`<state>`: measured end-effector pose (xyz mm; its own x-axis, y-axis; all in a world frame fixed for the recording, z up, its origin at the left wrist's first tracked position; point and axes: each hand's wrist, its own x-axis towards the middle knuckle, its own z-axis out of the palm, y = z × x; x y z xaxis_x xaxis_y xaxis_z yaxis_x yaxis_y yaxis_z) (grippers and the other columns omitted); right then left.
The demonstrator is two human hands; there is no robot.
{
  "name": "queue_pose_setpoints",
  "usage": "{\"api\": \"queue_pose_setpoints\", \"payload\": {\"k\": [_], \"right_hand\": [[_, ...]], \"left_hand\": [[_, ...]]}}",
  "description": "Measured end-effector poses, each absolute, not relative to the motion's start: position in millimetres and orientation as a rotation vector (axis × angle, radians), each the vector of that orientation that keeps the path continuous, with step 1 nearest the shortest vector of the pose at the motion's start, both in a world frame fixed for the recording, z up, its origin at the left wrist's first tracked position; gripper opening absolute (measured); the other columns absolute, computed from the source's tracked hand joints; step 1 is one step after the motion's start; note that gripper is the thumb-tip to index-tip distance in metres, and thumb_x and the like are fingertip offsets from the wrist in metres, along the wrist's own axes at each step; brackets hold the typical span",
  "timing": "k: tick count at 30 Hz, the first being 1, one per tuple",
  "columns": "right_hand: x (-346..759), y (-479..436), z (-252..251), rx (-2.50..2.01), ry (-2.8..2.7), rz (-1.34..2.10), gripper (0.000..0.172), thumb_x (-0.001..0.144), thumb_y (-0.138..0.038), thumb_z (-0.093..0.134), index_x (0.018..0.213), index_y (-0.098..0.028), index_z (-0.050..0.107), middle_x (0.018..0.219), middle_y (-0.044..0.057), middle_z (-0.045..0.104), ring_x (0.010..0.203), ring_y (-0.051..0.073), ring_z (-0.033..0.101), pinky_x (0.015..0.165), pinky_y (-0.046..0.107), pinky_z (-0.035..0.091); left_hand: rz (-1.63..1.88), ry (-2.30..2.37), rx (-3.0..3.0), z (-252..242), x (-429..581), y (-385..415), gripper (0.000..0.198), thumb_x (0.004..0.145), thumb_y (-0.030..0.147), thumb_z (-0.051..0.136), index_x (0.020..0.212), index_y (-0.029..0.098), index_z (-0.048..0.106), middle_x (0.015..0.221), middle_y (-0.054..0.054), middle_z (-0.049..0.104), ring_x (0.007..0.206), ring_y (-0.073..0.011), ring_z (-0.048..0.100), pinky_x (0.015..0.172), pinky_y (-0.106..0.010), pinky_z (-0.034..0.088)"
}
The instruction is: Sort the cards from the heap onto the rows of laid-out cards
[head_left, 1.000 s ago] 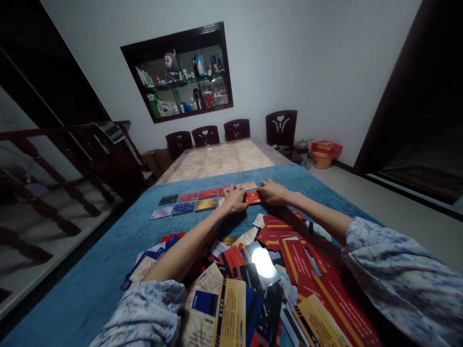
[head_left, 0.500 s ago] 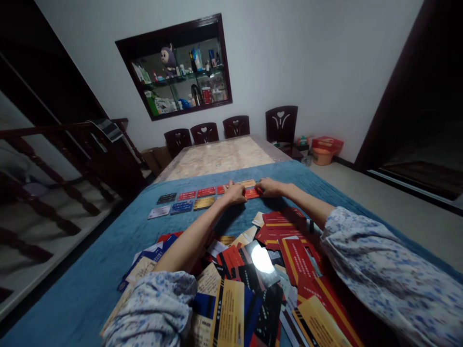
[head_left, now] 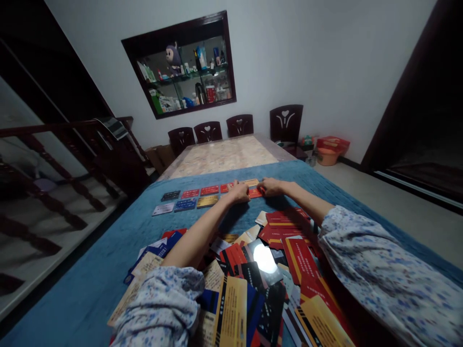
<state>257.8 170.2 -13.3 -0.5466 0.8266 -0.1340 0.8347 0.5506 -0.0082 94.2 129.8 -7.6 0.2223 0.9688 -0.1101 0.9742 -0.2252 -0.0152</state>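
Two rows of cards lie on a blue cloth [head_left: 133, 224]. A red-orange card [head_left: 255, 193] sits at the right end of the front row, just below a gold card [head_left: 250, 182]. My right hand [head_left: 270, 186] is closed on the right edge of the red-orange card. At its left edge is my left hand [head_left: 238, 192], closed, its fingertips partly hidden. Farther left are a gold card [head_left: 207, 201], a blue card [head_left: 185, 205] and a black card [head_left: 170, 195]. Beneath my forearms spreads a loose pile of cards, with a gold-yellow card [head_left: 231, 311] on top.
Beyond the cloth the marble tabletop [head_left: 224, 155] is bare. Dark chairs [head_left: 286, 123] stand at the far side. A wooden railing [head_left: 54, 193] runs along the left. An orange bucket [head_left: 327, 156] with a red bag stands on the floor at the right.
The view has shifted slightly, so everything appears a little farther right. Both hands stay at the same card with almost no movement.
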Motion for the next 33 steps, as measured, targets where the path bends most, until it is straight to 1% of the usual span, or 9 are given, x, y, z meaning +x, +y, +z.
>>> {"api": "queue_pose_setpoints", "payload": {"k": [6,13,16,19,22,25,28,31,33], "right_hand": [[258,170,-13,1.431,2.695,-0.125,0.035,0.076,-0.016,0.061,0.109,-0.021,0.073,0.116,0.014,0.064,0.093,0.022,0.064,0.08,0.027,0.048],[263,173,-20,1.426,2.736,-0.117,0.034,0.076,-0.016,0.062,0.107,-0.019,0.073,0.11,0.013,0.066,0.089,0.02,0.064,0.08,0.025,0.048],[266,175,-23,1.43,2.765,-0.101,0.038,0.078,-0.019,0.061,0.115,-0.018,0.072,0.11,0.014,0.067,0.092,0.021,0.065,0.082,0.026,0.048],[268,176,-25,1.469,2.795,-0.069,0.046,0.082,-0.027,0.061,0.127,-0.018,0.067,0.113,0.015,0.067,0.097,0.024,0.065,0.085,0.027,0.048],[270,178,-24,1.496,2.839,-0.024,0.048,0.084,-0.035,0.06,0.128,-0.016,0.067,0.116,0.017,0.067,0.103,0.027,0.064,0.086,0.03,0.048],[269,179,-20,1.477,2.907,-0.016,0.044,0.08,-0.03,0.063,0.122,-0.017,0.069,0.116,0.015,0.068,0.104,0.026,0.064,0.083,0.028,0.048],[264,174,-14,1.455,2.961,-0.048,0.037,0.078,-0.02,0.06,0.113,-0.017,0.072,0.107,0.01,0.072,0.096,0.021,0.065,0.075,0.024,0.045],[254,162,-8,1.462,2.999,-0.074,0.03,0.077,-0.014,0.056,0.101,-0.018,0.073,0.098,0.008,0.074,0.087,0.019,0.065,0.069,0.023,0.041],[245,152,-4,1.457,3.042,-0.06,0.026,0.079,-0.015,0.054,0.095,-0.019,0.074,0.094,0.007,0.075,0.084,0.018,0.064,0.066,0.023,0.038]], "left_hand": [[-0.136,1.889,2.438,-9,95,130,0.029,0.075,0.019,0.064,0.104,0.019,0.07,0.136,-0.014,0.058,0.129,-0.0369,0.039,0.103,-0.063,0.034],[-0.059,1.867,2.57,-6,89,117,0.035,0.082,0.024,0.06,0.116,0.016,0.065,0.137,-0.018,0.057,0.133,-0.0353,0.036,0.102,-0.06,0.035],[0.033,1.848,2.636,-1,79,107,0.038,0.085,0.022,0.056,0.122,0.017,0.063,0.136,-0.017,0.057,0.134,-0.0343,0.035,0.102,-0.059,0.034],[0.136,1.846,2.664,6,65,95,0.039,0.084,0.021,0.057,0.123,0.021,0.063,0.133,-0.013,0.059,0.134,-0.0335,0.035,0.102,-0.057,0.032],[0.222,1.843,2.672,13,46,83,0.033,0.085,0.019,0.058,0.117,0.022,0.067,0.128,-0.012,0.062,0.131,-0.0324,0.036,0.1,-0.054,0.031],[0.353,1.812,2.698,18,27,70,0.025,0.086,0.016,0.056,0.105,0.021,0.07,0.12,-0.011,0.064,0.127,-0.0307,0.038,0.098,-0.051,0.029],[0.472,1.829,2.695,23,9,56,0.02,0.085,0.012,0.055,0.091,0.02,0.072,0.11,-0.009,0.066,0.122,-0.0296,0.04,0.095,-0.049,0.027],[0.504,1.834,2.696,26,-7,40,0.018,0.083,0.011,0.057,0.087,0.019,0.073,0.103,-0.009,0.067,0.119,-0.0299,0.041,0.094,-0.049,0.027],[0.533,1.851,2.68,28,-16,28,0.016,0.084,0.012,0.058,0.085,0.019,0.072,0.102,-0.009,0.068,0.119,-0.0301,0.042,0.094,-0.049,0.027]]}}
